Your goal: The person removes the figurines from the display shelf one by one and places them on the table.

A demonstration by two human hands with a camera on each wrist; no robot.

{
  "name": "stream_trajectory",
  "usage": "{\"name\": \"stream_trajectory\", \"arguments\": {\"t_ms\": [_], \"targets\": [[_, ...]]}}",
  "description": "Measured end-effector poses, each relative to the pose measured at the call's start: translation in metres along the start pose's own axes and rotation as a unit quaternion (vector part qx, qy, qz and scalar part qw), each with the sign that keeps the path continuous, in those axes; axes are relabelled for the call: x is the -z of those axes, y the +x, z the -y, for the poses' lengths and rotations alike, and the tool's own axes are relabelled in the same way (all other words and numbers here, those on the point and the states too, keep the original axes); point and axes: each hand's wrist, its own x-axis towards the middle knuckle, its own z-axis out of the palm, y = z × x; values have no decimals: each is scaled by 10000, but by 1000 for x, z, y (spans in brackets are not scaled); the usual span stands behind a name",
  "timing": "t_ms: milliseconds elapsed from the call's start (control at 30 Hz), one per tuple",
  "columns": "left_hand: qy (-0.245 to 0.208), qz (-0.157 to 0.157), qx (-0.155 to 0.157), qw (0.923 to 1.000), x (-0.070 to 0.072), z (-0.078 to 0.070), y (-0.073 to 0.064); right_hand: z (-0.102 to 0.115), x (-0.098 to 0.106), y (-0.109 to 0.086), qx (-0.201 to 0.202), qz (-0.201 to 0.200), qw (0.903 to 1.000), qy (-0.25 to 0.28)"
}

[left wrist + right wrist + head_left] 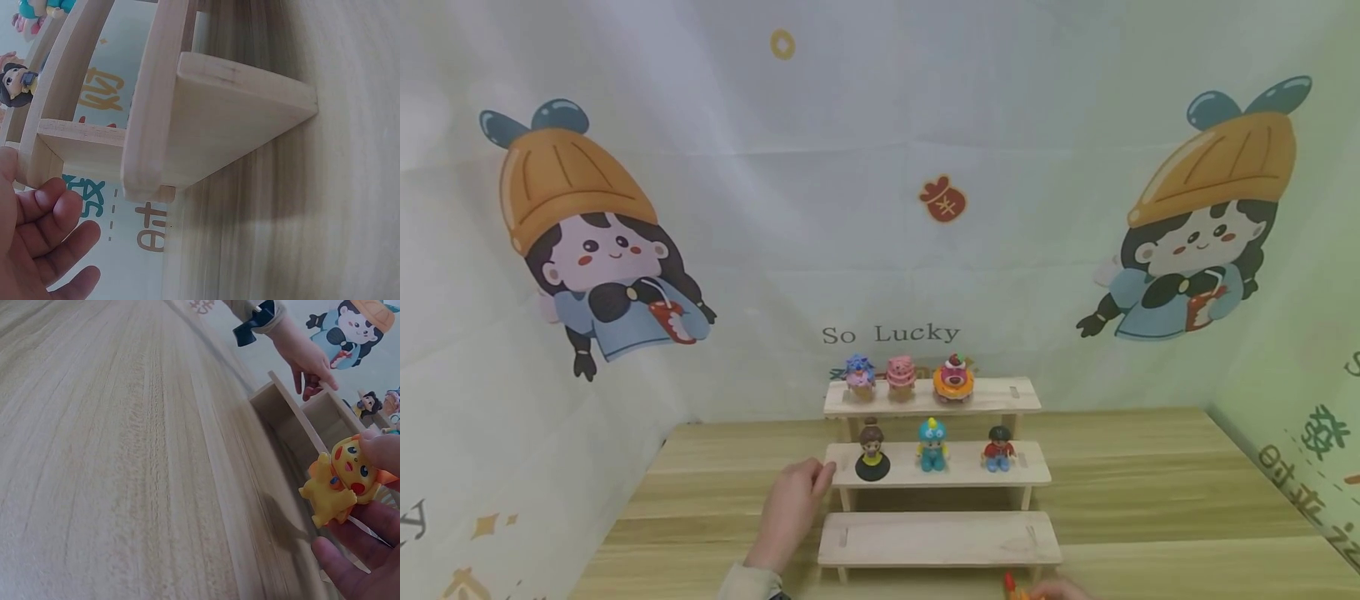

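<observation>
Seven toy figures (932, 446), one three-tier shelf (938, 540).

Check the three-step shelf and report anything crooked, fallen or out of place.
Nothing stands out. All six figures stand upright on the wooden shelf, three per upper step. The bottom step is bare. The left hand touches the middle step's end; the right hand holds a yellow figure.

The left hand (792, 510) reaches forward from about seven o'clock in the head view, forearm slanting up toward one o'clock, a sleeve cuff at the wrist. Its fingers (59, 215) lie straight and loosely spread, tips at the shelf's left end. The right hand (369, 519) barely shows at the head view's bottom edge, near five o'clock; palm up, thumb and fingers pinch a small yellow toy (337, 481).
</observation>
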Motion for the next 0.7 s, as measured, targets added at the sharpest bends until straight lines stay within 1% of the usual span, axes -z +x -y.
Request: {"name": "stream_trajectory", "arguments": {"t_ms": [33, 100, 167, 200, 267, 433, 700], "targets": [[2, 8, 13, 10000, 0, 0, 0, 5, -5, 4, 54, -51, 9998, 207], [-11, 1, 36, 10000, 0, 0, 1, 39, -21, 22, -211, -119, 9966, 791], [-44, 9, 46, 10000, 0, 0, 1, 53, -28, 34, -142, 95, 9904, 1370], [-53, 13, 47, 10000, 0, 0, 1, 60, -31, 39, -207, 141, 9877, 1542], [-80, 20, 58, 9999, 0, 0, 1, 68, -33, 45, -187, 270, 9852, 1680], [-135, 22, 70, 9999, 0, -1, 1, 73, -34, 47, 34, 266, 9913, 1290], [-15, -46, 36, 10000, -1, -1, 1, 64, -32, 41, 54, 313, 9845, 1727]]}}
